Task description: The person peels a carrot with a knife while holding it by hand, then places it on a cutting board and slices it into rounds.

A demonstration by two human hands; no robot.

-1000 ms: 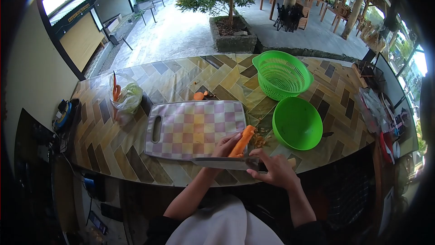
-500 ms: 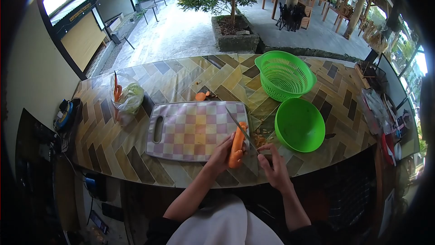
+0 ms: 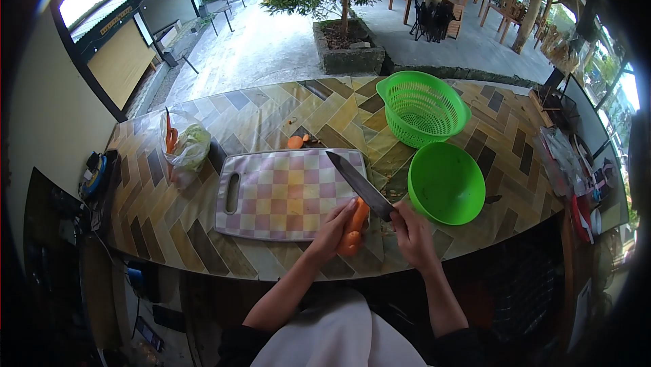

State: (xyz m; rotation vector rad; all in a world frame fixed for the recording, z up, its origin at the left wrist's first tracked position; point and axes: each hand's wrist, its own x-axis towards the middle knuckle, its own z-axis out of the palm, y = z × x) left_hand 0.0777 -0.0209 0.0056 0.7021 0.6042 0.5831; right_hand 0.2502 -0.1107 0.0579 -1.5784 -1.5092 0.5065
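A person stands at a tiled counter (image 3: 203, 221), the left hand (image 3: 333, 230) wrapped around a carrot (image 3: 354, 226) and the right hand (image 3: 411, 229) closed on the handle of a knife (image 3: 359, 185). The carrot sits at the near right corner of a checked cutting board (image 3: 285, 194), angled up and away from the body, its lower end over the counter's front edge. The knife blade lies across the carrot's upper end and points up and to the left over the board; whether the edge is actually touching the carrot is hard to tell from this angle. Small orange scraps (image 3: 388, 194) lie on the tiles just right of the board. A green bowl (image 3: 444, 184) stands near the right hand, with a green colander (image 3: 422, 109) behind it. Carrot pieces (image 3: 296, 142) rest just beyond the board's far edge, and a plastic bag of vegetables (image 3: 182, 146) sits to the left, near a dark object at the counter's end.
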